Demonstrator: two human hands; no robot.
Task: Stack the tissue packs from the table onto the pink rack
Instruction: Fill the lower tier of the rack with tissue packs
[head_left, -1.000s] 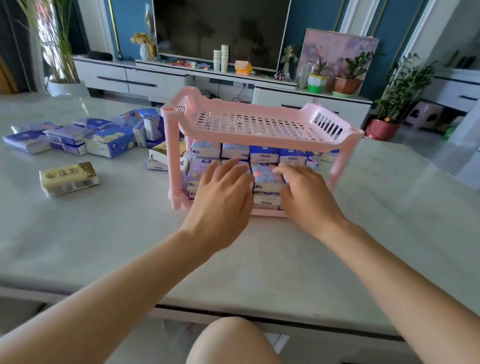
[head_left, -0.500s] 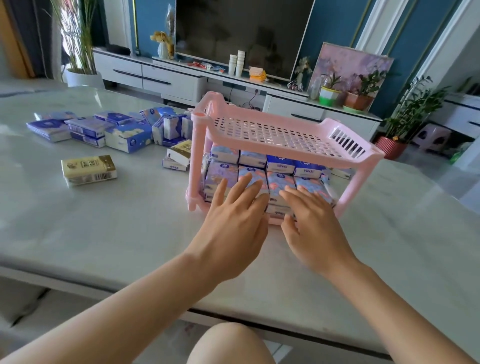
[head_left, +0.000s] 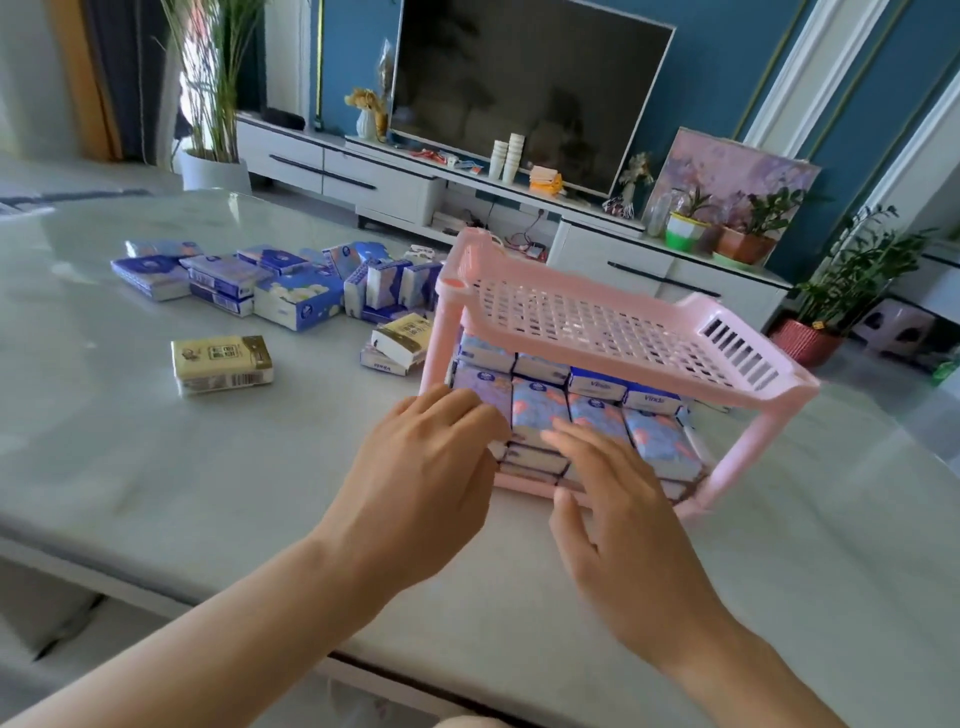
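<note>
Rack: We saw a pink rack (head_left: 597, 322) standing right of centre on a pale table (head_left: 156, 493).
Stacked packs: We found tissue packs (head_left: 540, 410) filling its lower shelf in tight rows.
Left hand (head_left: 431, 467): We held it flat at centre frame, fingers straight, tips touching the front packs.
Right hand (head_left: 623, 525): We kept it spread wide just beside the left, fingertips against the same row.
Loose packs (head_left: 296, 296): We saw them clustered at middle left, with a yellow pack (head_left: 222, 364) lying apart nearer us.
</note>
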